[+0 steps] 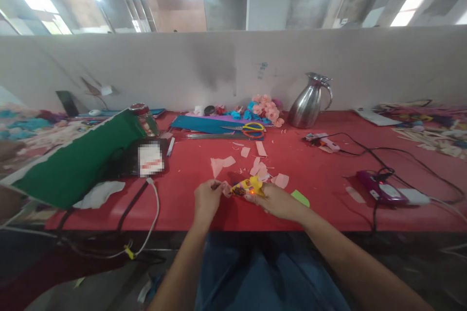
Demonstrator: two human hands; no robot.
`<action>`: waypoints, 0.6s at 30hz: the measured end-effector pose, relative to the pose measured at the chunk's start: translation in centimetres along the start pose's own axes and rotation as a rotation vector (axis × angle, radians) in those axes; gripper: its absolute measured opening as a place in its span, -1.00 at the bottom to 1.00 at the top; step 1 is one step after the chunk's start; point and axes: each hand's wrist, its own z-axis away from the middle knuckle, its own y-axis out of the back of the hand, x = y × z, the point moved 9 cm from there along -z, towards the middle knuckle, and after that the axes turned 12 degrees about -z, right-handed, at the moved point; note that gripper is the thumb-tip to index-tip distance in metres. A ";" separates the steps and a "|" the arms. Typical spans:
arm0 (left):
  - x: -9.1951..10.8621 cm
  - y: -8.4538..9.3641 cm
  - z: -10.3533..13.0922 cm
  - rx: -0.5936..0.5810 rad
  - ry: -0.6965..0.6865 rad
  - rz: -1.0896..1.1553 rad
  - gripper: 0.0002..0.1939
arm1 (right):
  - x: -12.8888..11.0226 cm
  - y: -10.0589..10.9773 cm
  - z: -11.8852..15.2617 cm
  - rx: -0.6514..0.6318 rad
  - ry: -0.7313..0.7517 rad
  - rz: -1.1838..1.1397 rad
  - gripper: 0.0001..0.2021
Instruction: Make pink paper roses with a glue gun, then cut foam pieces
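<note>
My right hand (275, 199) is closed round a yellow glue gun (251, 186), which has a small red light glowing on its side. The gun's dark nozzle end points left, close to my left hand (209, 199). Between the pinched fingers of my left hand is a small pink paper flower (226, 189), partly hidden by the fingertips. Just beyond my hands, cut pink paper petals (260, 169) lie scattered on the red table (189, 170). A light green piece (301, 198) rests beside my right wrist.
Scissors (253, 129) with yellow and orange handles lie on blue sheets (197, 124). Behind are paper flowers (268, 108) and a steel jug (309, 102). A purple power box (381, 188) with cables stands right; a green panel (80, 160) and a jar (145, 119) stand left.
</note>
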 end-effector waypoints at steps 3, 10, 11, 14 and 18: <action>0.0 0.0 0.0 -0.003 0.000 -0.024 -0.78 | 0.2 -0.2 -0.2 0.008 -0.010 0.019 -0.62; -0.1 -0.2 0.0 -0.005 -0.007 -0.030 -0.76 | 0.2 -0.3 -0.3 0.005 -0.026 0.023 -0.69; -0.2 -0.2 -0.1 -0.009 -0.004 -0.040 -0.77 | 0.2 -0.3 -0.3 0.003 -0.022 0.022 -0.69; -0.4 -0.4 -0.1 -0.043 0.003 -0.050 -0.83 | 0.1 -0.1 -0.2 0.012 -0.017 0.033 -0.69; -0.2 -0.7 0.1 -0.101 0.012 0.024 -0.84 | 0.4 0.2 -0.2 0.036 -0.047 0.059 -0.68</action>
